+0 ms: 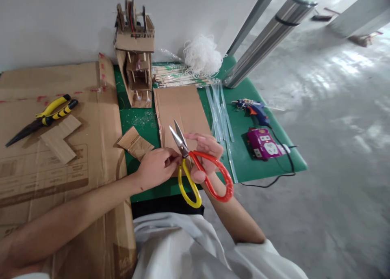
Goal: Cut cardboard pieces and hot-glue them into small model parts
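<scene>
My right hand (211, 147) holds a pair of scissors (183, 149) with one red and one yellow handle loop. The index finger stretches toward the blades, while the thumb shows by the red loop. The blades stand slightly apart and point away from me. Close beside the scissors' pivot is my left hand (160, 167), its thumb and fingers pinched together; whatever lies between them is too small to make out. Beneath both hands is a brown cardboard sheet (179, 104). A small cardboard piece (135, 143) rests just beyond my left wrist.
A cardboard structure (134, 45) stands at the back. Near it lie wooden sticks (179, 76) and white string (203, 55). Glue sticks (219, 112), a glue gun (254, 110) and a purple power socket (263, 143) are rightward. Pliers (42, 120) lie on large cardboard (100, 128).
</scene>
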### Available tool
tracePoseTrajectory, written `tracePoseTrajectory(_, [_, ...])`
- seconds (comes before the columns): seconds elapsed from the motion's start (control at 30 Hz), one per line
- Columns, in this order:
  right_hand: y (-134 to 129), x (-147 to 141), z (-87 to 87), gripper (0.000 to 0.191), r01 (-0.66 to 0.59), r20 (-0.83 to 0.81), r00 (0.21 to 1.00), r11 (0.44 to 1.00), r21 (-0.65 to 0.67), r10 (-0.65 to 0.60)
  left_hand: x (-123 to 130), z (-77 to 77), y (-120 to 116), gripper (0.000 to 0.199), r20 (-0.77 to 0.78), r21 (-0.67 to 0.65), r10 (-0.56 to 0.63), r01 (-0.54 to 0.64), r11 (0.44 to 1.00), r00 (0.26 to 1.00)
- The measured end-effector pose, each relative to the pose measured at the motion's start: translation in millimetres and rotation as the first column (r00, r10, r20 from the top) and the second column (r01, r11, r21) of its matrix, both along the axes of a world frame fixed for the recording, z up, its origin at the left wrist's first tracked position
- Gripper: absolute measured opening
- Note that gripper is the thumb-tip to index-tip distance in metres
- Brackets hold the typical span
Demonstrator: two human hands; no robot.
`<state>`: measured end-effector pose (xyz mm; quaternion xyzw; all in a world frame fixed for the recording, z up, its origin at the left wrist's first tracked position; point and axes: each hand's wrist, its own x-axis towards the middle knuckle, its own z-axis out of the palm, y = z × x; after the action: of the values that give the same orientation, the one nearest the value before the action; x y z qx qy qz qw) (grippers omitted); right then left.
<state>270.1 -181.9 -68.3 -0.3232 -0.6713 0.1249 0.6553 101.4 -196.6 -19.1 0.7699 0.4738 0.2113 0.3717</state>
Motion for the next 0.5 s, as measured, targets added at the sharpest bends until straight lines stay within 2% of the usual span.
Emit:
tracePoseTrajectory(0.1, [0.5, 0.7, 0.3, 0.075, -0.013, 0.011, 1.0, 1.0, 0.0, 0.013, -1.1, -1.2, -1.9, 0.018, 0.025, 0.076, -0.008, 0.006, 0.997, 1.0])
tracePoseTrajectory(0.23, [1.1, -1.8, 3.0, 0.074, 0.01, 0.013, 1.0, 1.0, -0.007, -0.009, -2.6, -0.6, -2.9, 0.017, 0.018, 0.116, 0.049, -0.051, 0.992, 0.999])
tracePoseTrajectory(0.33, [2.4, -5.1, 5.2, 0.071, 0.002, -0.033, 0.999, 1.0, 0.022, -0.001, -3.4, 0.3, -1.9, 0.022, 0.046, 0.103, 0.062, -0.067, 0.992, 0.997])
tracePoseTrajectory(0.43, [3.4, -4.1, 4.1, 0.07, 0.021, -0.067, 0.998, 0.999, 0.037, -0.018, -3.8, 0.5, -0.5, 0.035, 0.134, 0.054, 0.061, -0.069, 0.996, 0.989])
tracePoseTrajectory(0.5, [3.2, 0.3, 0.7, 0.073, 0.021, -0.005, 1.0, 0.999, -0.025, -0.021, -4.0, 0.1, 0.4, 0.043, 0.229, 0.009, 0.074, -0.078, 0.997, 0.971])
